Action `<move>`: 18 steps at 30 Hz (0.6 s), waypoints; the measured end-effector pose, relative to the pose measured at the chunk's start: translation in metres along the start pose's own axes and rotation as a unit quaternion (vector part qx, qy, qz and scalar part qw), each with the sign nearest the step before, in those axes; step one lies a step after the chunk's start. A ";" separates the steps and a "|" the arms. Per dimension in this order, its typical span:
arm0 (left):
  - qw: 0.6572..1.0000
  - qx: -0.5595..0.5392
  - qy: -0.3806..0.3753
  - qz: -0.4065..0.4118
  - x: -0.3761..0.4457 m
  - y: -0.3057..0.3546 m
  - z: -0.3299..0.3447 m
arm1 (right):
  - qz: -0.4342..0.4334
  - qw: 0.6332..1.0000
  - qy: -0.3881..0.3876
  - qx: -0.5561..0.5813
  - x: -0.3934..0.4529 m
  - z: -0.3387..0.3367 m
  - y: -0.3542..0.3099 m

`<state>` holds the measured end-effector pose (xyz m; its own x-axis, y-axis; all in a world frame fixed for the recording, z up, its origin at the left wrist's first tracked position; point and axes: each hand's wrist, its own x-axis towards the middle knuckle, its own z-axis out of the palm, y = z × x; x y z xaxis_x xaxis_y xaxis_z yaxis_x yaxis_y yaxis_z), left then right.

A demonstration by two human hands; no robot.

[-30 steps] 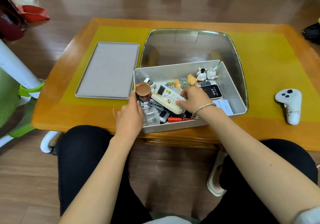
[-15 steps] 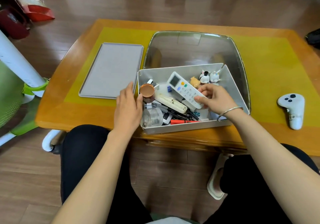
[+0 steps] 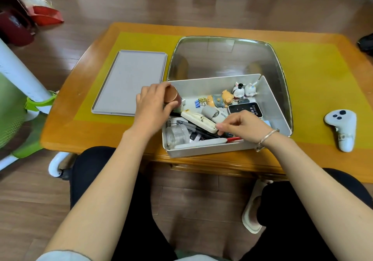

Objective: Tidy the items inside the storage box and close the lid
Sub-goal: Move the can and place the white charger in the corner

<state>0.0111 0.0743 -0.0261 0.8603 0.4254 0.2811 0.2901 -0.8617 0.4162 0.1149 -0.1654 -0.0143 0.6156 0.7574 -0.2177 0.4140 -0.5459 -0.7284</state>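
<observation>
The storage box [image 3: 268,91], a shallow grey tray, sits at the near edge of the tabletop [image 3: 323,66], its far half overlapping a shiny metal tray [image 3: 226,58], and it is crowded: small figurines [image 3: 244,89] stand at its far wall, a black device [image 3: 245,108] lies below them, a cream remote [image 3: 198,121] slants across the middle over dark pens, and a clear tape roll [image 3: 177,136] fills the near-left corner. The left hand [image 3: 152,107] grips a copper-coloured cup [image 3: 171,97] at the box's far-left corner, fingers wrapped round its side so it hangs tilted above the rim. The right hand [image 3: 242,127] hovers low over the near-right part of the box with fingers curled; thumb and forefinger seem to pinch at the end of the remote or a pen beneath, though the view does not show which, or whether anything is truly held. The lid [image 3: 131,91] lies flat on the tabletop just left of the box, so closing is a later step; the sorting step is in hand. The next move calls for a clear spot for the cup and for the long items to be laid parallel, low enough for the lid to seat. A white controller [image 3: 341,127] rests near the right edge, well apart.
</observation>
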 end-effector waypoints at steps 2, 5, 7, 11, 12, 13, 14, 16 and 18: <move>1.000 -0.028 0.007 -0.007 0.000 0.002 -0.003 | -0.007 0.998 0.044 -0.042 0.013 0.005 -0.001; 0.998 -0.059 0.011 -0.009 -0.002 0.002 -0.004 | -0.041 0.988 0.038 -0.140 0.031 0.019 -0.010; 0.997 -0.074 0.025 -0.012 -0.005 0.003 -0.005 | -0.079 0.981 0.018 -0.174 0.045 0.030 -0.019; 0.992 -0.101 0.065 -0.031 -0.009 0.003 -0.008 | -0.143 0.938 -0.001 -0.317 0.071 0.050 -0.045; 0.991 -0.109 0.072 -0.037 -0.010 0.002 -0.009 | -0.153 0.919 -0.003 -0.363 0.076 0.053 -0.050; 0.989 -0.116 0.079 -0.042 -0.010 0.000 -0.010 | -0.161 0.900 -0.007 -0.404 0.081 0.055 -0.054; 0.988 -0.122 0.084 -0.044 -0.011 -0.002 -0.011 | -0.168 0.884 -0.012 -0.437 0.085 0.057 -0.056; 0.986 -0.134 0.091 -0.047 -0.013 -0.005 -0.013 | -0.167 0.868 -0.040 -0.466 0.090 0.058 -0.060; 0.984 -0.143 0.095 -0.055 -0.015 -0.008 -0.014 | -0.156 0.879 -0.076 -0.445 0.094 0.057 -0.062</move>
<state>-0.0102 0.0793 -0.0214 0.7288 0.5793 0.3650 0.2244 -0.7057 0.6720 0.1091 -0.0399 -0.0268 0.3112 0.9217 -0.2316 0.9484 -0.3169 0.0129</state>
